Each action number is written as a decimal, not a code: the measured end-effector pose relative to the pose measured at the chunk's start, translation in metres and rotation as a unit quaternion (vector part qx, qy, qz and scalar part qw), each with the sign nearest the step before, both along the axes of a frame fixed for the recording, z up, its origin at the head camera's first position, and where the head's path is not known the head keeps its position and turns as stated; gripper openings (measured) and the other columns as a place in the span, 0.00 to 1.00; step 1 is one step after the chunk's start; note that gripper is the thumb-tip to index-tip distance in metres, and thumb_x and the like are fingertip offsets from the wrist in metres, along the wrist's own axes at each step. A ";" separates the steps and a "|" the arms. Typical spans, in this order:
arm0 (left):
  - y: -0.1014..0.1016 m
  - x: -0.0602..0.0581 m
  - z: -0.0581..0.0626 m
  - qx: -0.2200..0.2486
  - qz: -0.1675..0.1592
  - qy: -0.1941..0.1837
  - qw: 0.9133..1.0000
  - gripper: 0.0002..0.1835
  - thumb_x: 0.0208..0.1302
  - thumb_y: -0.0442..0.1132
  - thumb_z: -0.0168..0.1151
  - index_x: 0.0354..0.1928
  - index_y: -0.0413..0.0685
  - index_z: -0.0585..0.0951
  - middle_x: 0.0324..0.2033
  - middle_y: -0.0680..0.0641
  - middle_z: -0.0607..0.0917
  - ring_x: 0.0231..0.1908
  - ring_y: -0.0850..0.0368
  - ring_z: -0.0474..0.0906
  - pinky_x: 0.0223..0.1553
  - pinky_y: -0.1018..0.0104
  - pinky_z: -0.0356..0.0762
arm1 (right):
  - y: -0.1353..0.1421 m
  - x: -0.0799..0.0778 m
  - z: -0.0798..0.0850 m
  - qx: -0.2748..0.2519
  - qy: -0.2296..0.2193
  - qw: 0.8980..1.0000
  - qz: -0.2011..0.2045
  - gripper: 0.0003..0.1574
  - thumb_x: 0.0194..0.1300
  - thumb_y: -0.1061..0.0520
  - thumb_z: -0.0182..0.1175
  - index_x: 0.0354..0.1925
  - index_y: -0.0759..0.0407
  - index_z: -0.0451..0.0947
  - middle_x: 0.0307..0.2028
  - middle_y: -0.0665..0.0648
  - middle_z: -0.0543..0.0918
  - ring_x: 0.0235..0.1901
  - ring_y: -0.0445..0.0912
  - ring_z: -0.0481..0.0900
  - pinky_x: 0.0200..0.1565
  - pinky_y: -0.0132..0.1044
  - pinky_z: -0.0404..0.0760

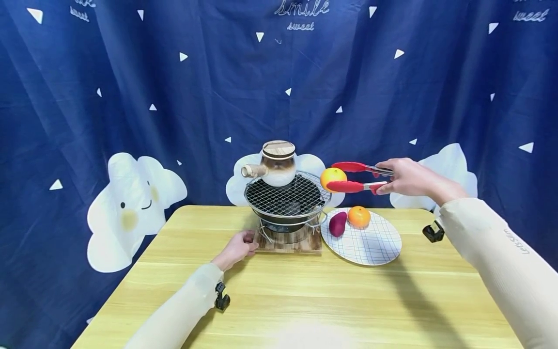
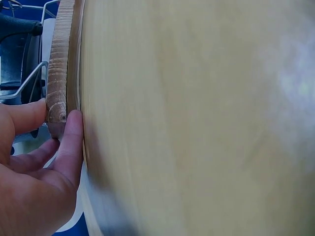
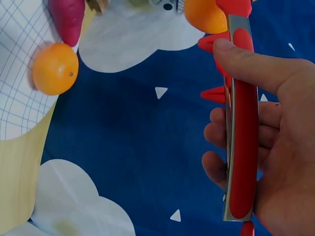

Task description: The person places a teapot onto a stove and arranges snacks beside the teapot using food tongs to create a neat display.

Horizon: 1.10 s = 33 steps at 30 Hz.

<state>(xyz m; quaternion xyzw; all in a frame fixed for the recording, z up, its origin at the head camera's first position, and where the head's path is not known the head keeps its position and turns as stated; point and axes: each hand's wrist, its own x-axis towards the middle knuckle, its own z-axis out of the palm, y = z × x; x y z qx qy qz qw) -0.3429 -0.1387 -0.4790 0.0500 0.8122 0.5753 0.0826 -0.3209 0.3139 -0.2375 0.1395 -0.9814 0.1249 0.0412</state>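
- Blue curtain (image 1: 200,121) behind a wooden table (image 1: 270,291);
- centre right, the right hand (image 1: 407,177) curls its fingers round red tongs (image 1: 350,186); their arms clasp an orange (image 1: 328,176) from both sides, seemingly so it won't drop; the tongs lie lengthwise across the frame, tips pointing left towards the grill (image 1: 283,198);
- lower centre, the left hand (image 1: 235,249) pinches the board (image 1: 287,248) at its corner, seemingly steadying it

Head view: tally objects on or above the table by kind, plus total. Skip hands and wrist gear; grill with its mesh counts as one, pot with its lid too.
Oranges: 2
Purple sweet potato: 1
Checked plate: 1
Red tongs: 1
Side-handled pot: 1
Grill: 1
Wooden board: 1
Total: 8
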 end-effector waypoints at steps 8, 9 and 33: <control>-0.003 0.003 0.001 0.004 0.002 -0.002 1.000 0.28 0.69 0.28 0.59 0.69 0.29 0.66 0.53 0.30 0.76 0.44 0.44 0.84 0.48 0.57 0.88 | -0.016 -0.017 -0.001 -0.003 -0.017 1.000 0.004 0.50 0.54 0.46 0.77 0.66 0.70 0.71 0.51 0.70 0.83 0.49 0.61 0.78 0.52 0.66 0.80; -0.003 0.003 0.001 0.003 0.001 -0.002 1.000 0.28 0.69 0.27 0.59 0.69 0.28 0.66 0.53 0.30 0.76 0.44 0.44 0.84 0.48 0.57 0.88 | -0.017 -0.019 -0.001 -0.004 -0.018 1.000 0.004 0.50 0.54 0.46 0.77 0.66 0.70 0.71 0.51 0.70 0.83 0.49 0.61 0.78 0.52 0.65 0.80; -0.001 0.000 0.000 0.000 0.000 0.001 1.000 0.28 0.69 0.28 0.59 0.69 0.30 0.67 0.50 0.32 0.77 0.42 0.46 0.84 0.47 0.56 0.88 | -0.040 -0.050 -0.010 0.017 -0.016 1.000 -0.011 0.51 0.56 0.44 0.76 0.68 0.68 0.69 0.55 0.71 0.81 0.50 0.61 0.77 0.53 0.64 0.79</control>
